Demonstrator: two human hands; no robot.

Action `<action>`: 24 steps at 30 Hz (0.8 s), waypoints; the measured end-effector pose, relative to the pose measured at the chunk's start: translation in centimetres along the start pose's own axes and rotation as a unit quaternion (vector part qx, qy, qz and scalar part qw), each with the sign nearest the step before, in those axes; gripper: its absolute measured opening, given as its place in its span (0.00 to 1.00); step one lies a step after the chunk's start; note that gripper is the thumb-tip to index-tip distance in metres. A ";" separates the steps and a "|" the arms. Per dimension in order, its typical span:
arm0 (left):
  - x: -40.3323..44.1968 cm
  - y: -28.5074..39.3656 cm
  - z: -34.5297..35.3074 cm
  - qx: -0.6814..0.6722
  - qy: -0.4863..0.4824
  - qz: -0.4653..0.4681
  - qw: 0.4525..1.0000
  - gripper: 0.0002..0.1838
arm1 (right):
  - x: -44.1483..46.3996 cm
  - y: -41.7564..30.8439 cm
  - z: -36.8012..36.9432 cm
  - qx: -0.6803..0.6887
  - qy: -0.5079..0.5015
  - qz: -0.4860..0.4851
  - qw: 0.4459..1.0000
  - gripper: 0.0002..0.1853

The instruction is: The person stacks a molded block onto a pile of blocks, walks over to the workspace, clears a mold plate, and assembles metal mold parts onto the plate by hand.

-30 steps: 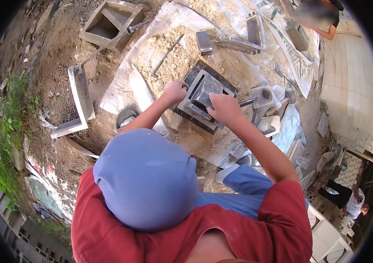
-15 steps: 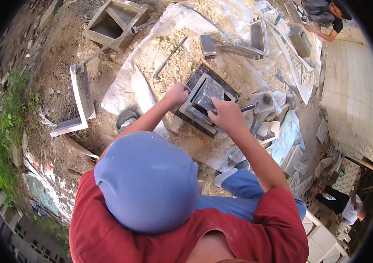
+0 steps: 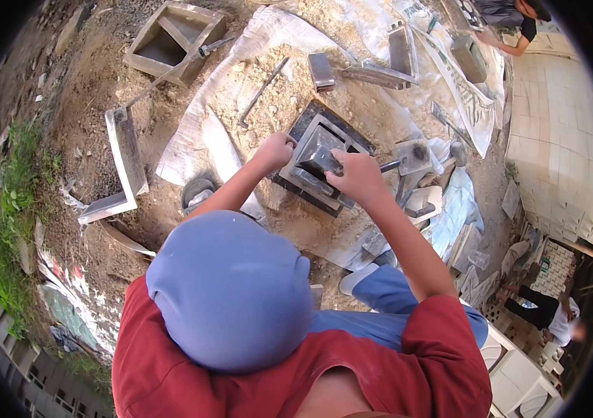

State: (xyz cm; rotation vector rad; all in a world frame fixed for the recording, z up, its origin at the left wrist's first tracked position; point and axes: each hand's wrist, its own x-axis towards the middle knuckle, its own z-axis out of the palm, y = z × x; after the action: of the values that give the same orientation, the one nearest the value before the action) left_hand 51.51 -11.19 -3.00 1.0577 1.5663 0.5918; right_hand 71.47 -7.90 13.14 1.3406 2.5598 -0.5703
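Note:
A grey, square hollow frame [image 3: 305, 182] rests on a dark base [image 3: 319, 111] in front of me. Within its opening sits a dark, smooth-faced block [image 3: 320, 155], set at a slant. My right hand [image 3: 356, 177] has its fingers closed on the right side of this block. At the frame's left corner, my left hand [image 3: 275, 152] is curled into a fist; what its fingers hold, if anything, is hidden. A trowel [image 3: 415, 157] lies just right of the frame, its handle pointing towards my right hand.
Pale crumbly material and a thin metal bar [image 3: 263, 92] lie on white sheeting [image 3: 188, 132]. Around it are a divided box frame [image 3: 202, 59], an L-shaped form [image 3: 124, 150], a small block [image 3: 321, 72] and a hammer [image 3: 458, 153]. Another person's arm [image 3: 512, 47] shows top right.
The dark block in the frame has tilted or shifted slightly under my right hand. My left hand stays by the corner. The whole view has drifted a little.

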 end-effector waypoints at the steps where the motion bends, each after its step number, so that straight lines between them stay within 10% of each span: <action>1: 0.0 0.0 0.0 0.001 0.000 0.008 1.000 0.17 | 0.1 -0.1 0.1 0.000 0.001 0.000 1.000 0.28; 24: 0.0 0.0 0.2 0.026 0.009 0.020 0.999 0.16 | 0.4 0.0 1.1 -0.057 -0.019 -0.048 0.997 0.23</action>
State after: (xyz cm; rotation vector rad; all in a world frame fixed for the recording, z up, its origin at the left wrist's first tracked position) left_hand 51.67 -11.21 -3.02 1.1270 1.5860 0.5912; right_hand 71.23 -8.06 12.05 1.1633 2.5948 -0.4550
